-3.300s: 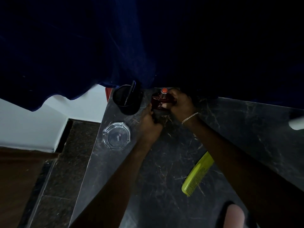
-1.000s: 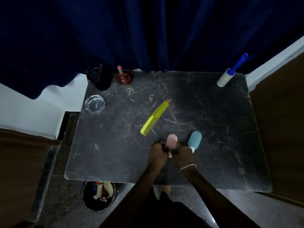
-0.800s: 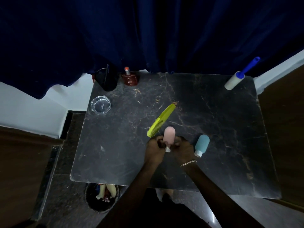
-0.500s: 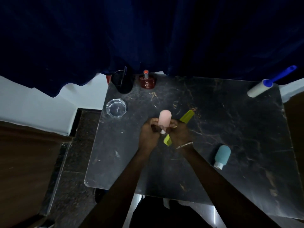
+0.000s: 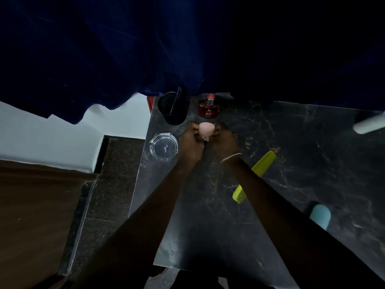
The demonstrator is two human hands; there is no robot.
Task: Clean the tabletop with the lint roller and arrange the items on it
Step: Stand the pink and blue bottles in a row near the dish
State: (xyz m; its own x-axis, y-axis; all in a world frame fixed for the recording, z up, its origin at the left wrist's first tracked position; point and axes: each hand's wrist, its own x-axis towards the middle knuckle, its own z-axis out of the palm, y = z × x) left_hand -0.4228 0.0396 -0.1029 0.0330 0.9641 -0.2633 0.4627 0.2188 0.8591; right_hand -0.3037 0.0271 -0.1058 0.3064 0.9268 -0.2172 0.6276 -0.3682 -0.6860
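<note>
Both hands, left (image 5: 190, 138) and right (image 5: 225, 138), grip tight on pink bottle (image 5: 205, 130) over desk (image 5: 291, 163). Perfume (image 5: 208, 109), cup (image 5: 173, 109) just beyond; ashtray (image 5: 163, 146) left, comb (image 5: 255, 176) right.

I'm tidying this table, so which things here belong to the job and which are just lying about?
Part of the job: pink bottle held in both hands, left hand, right hand, comb, blue bottle, perfume, cup, ashtray, lint roller.

Just there: curtain, floor.
</note>
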